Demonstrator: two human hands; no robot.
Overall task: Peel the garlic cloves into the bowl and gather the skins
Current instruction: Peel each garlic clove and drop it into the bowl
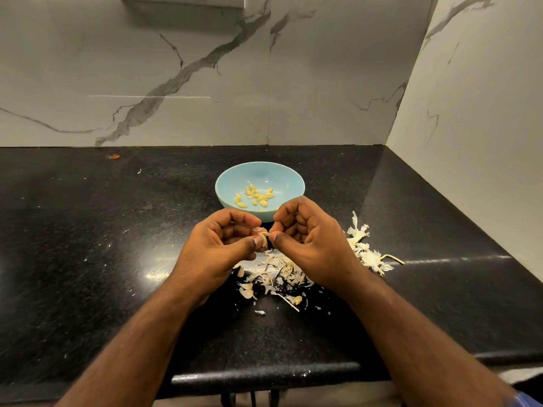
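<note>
Both hands meet just in front of the bowl [226,183]. The left hand [219,248] and right hand [311,242] pinch one clove [264,237] with curled fingers. Skins [282,274] lie on the table [88,230] below.

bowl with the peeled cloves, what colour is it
The bowl is pale blue, plain with no pattern, best seen in the head view.
</note>
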